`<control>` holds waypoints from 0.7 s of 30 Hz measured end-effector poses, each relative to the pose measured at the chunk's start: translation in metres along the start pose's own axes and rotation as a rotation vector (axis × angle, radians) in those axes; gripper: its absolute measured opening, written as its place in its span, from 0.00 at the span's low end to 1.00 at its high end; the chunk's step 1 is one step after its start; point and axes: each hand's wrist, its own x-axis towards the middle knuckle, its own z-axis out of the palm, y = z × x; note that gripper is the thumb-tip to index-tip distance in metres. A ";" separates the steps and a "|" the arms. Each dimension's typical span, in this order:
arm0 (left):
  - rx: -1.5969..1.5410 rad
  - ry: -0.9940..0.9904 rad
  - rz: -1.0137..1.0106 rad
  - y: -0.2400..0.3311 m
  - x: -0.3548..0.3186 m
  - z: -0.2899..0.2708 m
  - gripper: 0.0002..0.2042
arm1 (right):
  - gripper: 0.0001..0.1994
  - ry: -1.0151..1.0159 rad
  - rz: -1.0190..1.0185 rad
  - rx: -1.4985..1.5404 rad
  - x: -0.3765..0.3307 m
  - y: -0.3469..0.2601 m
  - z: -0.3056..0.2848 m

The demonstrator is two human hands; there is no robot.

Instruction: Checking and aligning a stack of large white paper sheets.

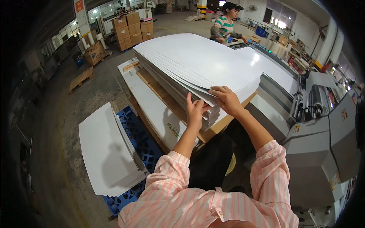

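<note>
A factory hall with a grey concrete floor is being shown, lit from windows at the far right. Stacked brown cartons are being kept at the far left on a pallet, and an empty wooden pallet is lying on the floor nearer the left wall. A tall stack of large white sheets is being carried on a wooden pallet at the centre; the stack is fanned, its layered edges being exposed toward the viewer. A white board is lying just beside the stack, on its left. A smaller pile of white sheets is resting on a blue plastic pallet at the lower left. A grey sheet-fed machine is standing along the right side, with white sheets lying on its feed bed.

The near corner of the stack is being handled by both hands. The left hand is being held upright against the layered edge, its fingers straight and pressed together against the sheets. The right hand is being laid on the top sheets at the corner, its fingers curled over the edge and pinching a bundle of sheets. Pink striped sleeves are being seen at the lower edge. A second person in a green striped shirt is standing at the far end of the stack.
</note>
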 end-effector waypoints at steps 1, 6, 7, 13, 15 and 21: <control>-0.002 -0.017 -0.015 -0.001 0.001 0.002 0.31 | 0.17 0.004 0.019 -0.012 0.000 -0.003 -0.005; 0.261 0.086 -0.101 -0.019 0.012 0.020 0.10 | 0.19 0.105 -0.252 -0.247 -0.021 0.037 0.005; 0.635 -0.032 0.185 -0.027 0.031 -0.032 0.08 | 0.14 0.108 -0.134 -0.144 -0.002 0.021 0.026; 0.356 0.044 -0.064 -0.017 0.036 -0.017 0.16 | 0.17 0.086 0.290 -0.046 -0.004 -0.010 0.018; 0.300 0.031 0.021 -0.012 0.044 -0.020 0.17 | 0.15 0.103 0.102 -0.348 0.000 -0.017 0.010; 0.229 -0.074 0.024 -0.025 0.044 -0.033 0.18 | 0.11 0.197 0.273 -0.347 0.000 0.000 0.018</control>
